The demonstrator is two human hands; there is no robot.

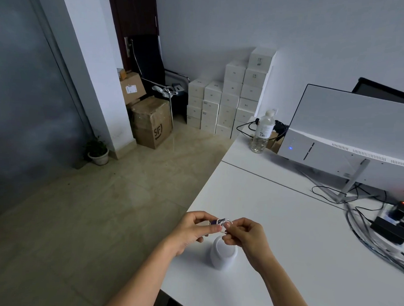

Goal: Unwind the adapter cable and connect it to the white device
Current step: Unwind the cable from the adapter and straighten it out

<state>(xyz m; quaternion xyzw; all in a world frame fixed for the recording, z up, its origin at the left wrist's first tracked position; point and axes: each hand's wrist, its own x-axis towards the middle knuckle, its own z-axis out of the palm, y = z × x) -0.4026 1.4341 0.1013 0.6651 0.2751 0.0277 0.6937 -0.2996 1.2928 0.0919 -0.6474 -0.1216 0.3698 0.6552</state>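
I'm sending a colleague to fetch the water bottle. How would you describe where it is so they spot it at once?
Start at the white desk and follow it to the far corner by the wall. The water bottle stands upright there, just left of the white monitor, with black cables behind it. It is the only clear plastic thing there, with a white cap and label.

Device (223,253) on table (285,226) (under hands (243,235))

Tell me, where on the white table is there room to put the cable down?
The table is bare between the white device and the monitor stand, and along the near edge to the right of the right hand. The far right is crowded with black cables and a power strip. A water bottle fills the back corner.
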